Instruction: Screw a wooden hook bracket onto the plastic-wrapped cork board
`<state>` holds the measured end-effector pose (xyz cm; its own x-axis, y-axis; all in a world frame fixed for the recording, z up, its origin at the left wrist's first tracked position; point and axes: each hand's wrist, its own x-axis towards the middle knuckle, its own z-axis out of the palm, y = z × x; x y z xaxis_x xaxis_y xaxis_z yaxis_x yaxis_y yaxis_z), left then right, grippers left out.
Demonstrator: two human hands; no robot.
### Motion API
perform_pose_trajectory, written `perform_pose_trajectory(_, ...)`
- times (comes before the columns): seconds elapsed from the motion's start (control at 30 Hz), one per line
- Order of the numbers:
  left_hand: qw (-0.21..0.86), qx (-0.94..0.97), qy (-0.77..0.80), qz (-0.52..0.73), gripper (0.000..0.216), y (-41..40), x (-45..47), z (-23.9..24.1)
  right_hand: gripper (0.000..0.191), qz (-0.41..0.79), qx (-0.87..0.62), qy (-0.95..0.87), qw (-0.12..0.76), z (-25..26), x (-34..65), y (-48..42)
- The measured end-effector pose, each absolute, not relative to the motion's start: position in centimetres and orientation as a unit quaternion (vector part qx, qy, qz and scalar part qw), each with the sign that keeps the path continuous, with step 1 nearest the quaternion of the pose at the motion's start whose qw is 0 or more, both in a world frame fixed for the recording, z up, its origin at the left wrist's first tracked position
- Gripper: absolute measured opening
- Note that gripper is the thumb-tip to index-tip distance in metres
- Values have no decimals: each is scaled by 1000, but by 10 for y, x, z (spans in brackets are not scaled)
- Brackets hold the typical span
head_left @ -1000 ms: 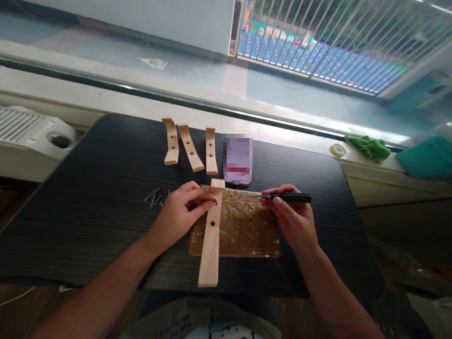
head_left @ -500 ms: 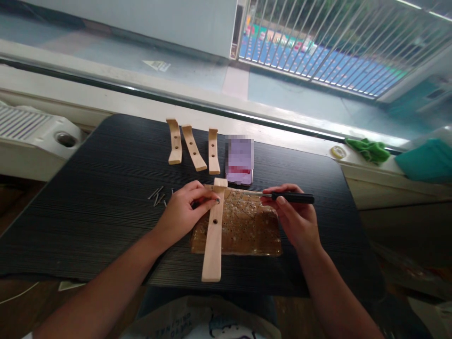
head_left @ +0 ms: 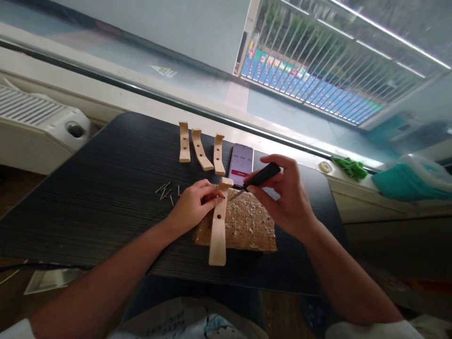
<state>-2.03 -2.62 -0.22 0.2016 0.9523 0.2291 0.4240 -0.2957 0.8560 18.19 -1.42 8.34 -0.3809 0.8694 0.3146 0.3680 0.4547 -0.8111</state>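
Note:
A curved wooden hook piece (head_left: 218, 226) with two holes lies across a brown perforated board (head_left: 247, 226) on the black table (head_left: 88, 197). My left hand (head_left: 192, 207) pinches a small screw at the piece's upper hole. My right hand (head_left: 282, 193) grips a black-handled screwdriver (head_left: 259, 178), tilted down to the left, its metal tip close to that screw.
Three more wooden hook pieces (head_left: 199, 149) lie at the table's far side beside a phone (head_left: 241, 165) with a lit screen. Several loose screws (head_left: 166, 190) lie left of my left hand. A white radiator (head_left: 38, 122) stands left; green cloth (head_left: 348, 167) and a tape roll sit on the sill.
My right hand has risen and swung left, tilting the screwdriver from level to point down at the screw. The view shifted, so everything sits further right. My left hand stayed put.

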Motion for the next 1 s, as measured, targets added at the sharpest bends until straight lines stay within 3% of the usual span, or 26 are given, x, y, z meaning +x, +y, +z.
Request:
perform_pose_trajectory(0.17, 331, 699, 488, 404, 8, -26, -20, -2, 38, 269, -367, -831, 319, 85, 172, -8)
perform_pose_trajectory(1.0, 341, 687, 485, 420, 10, -25, -20, -6, 36, 204, -332, -880, 272, 82, 164, -1)
